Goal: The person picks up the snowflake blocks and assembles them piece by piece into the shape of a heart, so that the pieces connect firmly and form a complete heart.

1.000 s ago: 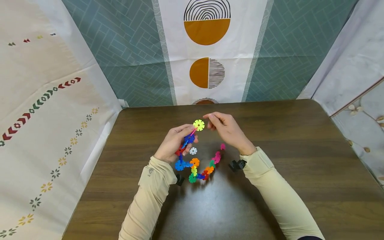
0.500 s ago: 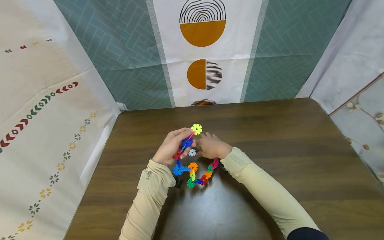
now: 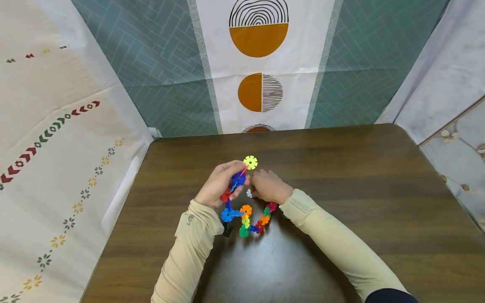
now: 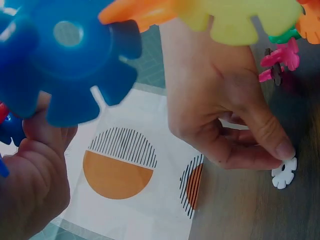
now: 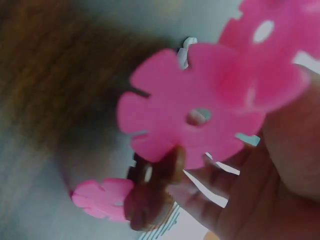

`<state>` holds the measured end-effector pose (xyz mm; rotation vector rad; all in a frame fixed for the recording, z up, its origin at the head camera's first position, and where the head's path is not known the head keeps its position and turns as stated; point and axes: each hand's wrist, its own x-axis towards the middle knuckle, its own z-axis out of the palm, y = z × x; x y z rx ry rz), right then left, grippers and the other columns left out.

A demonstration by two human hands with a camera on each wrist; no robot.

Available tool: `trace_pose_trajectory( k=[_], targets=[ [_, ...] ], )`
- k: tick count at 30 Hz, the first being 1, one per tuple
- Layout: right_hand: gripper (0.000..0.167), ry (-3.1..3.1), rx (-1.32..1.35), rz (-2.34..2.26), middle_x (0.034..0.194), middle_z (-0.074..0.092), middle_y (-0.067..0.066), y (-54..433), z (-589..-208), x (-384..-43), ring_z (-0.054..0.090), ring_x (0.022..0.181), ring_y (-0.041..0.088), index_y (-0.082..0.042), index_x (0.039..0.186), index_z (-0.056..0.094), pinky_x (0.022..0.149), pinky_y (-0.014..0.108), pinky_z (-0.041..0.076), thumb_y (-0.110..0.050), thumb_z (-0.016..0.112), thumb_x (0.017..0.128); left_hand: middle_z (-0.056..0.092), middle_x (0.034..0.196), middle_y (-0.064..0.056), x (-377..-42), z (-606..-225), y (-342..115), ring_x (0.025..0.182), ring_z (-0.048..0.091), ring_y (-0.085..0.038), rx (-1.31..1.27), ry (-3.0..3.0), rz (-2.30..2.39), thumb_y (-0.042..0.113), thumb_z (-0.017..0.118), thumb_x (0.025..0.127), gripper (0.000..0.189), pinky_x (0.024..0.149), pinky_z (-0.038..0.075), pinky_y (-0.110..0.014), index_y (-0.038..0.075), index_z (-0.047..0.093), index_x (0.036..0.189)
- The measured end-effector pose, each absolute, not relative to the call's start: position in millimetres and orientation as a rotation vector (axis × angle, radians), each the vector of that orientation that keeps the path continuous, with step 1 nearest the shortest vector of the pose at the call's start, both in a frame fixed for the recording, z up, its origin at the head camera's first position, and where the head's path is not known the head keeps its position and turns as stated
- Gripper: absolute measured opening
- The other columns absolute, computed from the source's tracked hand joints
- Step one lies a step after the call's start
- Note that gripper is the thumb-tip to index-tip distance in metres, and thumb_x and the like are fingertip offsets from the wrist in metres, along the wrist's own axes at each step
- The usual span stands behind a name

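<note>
My left hand grips the upper part of a long chain of interlocking flower-shaped plastic discs. A yellow disc sticks up past its fingertips, joined to a thin pink one seen edge-on. From that hand the chain runs down through blue, orange, green and red discs, then curves right. Low over the table, my right hand pinches a white disc at its edge between thumb and fingers. The chain's pink discs hang close below the right wrist, with a brown disc linked to them.
The brown wooden table spreads to both sides of the hands. Patterned cloths hang behind it and at the left and right. A dark wrist mount sits beside the chain under the left sleeve.
My right hand has come down and left from beside the yellow disc to the white disc, which is now pinched and slightly turned. The left hand keeps its hold on the chain.
</note>
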<state>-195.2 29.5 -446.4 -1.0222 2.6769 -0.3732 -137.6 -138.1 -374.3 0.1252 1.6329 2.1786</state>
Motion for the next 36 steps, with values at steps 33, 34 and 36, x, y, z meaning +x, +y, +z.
trace_pose_trajectory(
  k=[33,34,36],
  targets=[
    [0.014,2.494,-0.770,-1.298,0.093,0.063,0.009,64.3,-433.6,-206.1,0.057,0.077,0.024,-0.007,0.106,0.060,0.071,0.032,0.054,-0.017,0.060,0.097,0.061,0.076,-0.008,-136.5,-373.7,-139.5,0.042,0.050,-0.010,0.125,1.618,2.164,0.028,0.052,0.101,0.042,0.039,0.042,-0.017,-0.008,0.045,0.123],
    [0.013,2.489,-0.761,-1.362,0.095,0.064,0.009,66.5,-429.8,-205.5,0.058,0.080,0.024,-0.008,0.106,0.059,0.074,0.033,0.054,-0.017,0.059,0.098,0.061,0.076,-0.008,-136.6,-373.8,-139.6,0.042,0.050,-0.010,0.125,1.618,2.164,0.028,0.052,0.101,0.045,0.039,0.042,-0.017,-0.009,0.043,0.124],
    [0.012,2.474,-0.758,-1.496,0.099,0.063,0.008,70.5,-422.3,-204.3,0.061,0.086,0.024,-0.009,0.108,0.057,0.081,0.036,0.055,-0.016,0.056,0.099,0.061,0.076,-0.008,-136.8,-373.8,-139.6,0.041,0.049,-0.011,0.123,1.616,2.166,0.029,0.052,0.101,0.048,0.038,0.042,-0.017,-0.010,0.041,0.126]
  ],
)
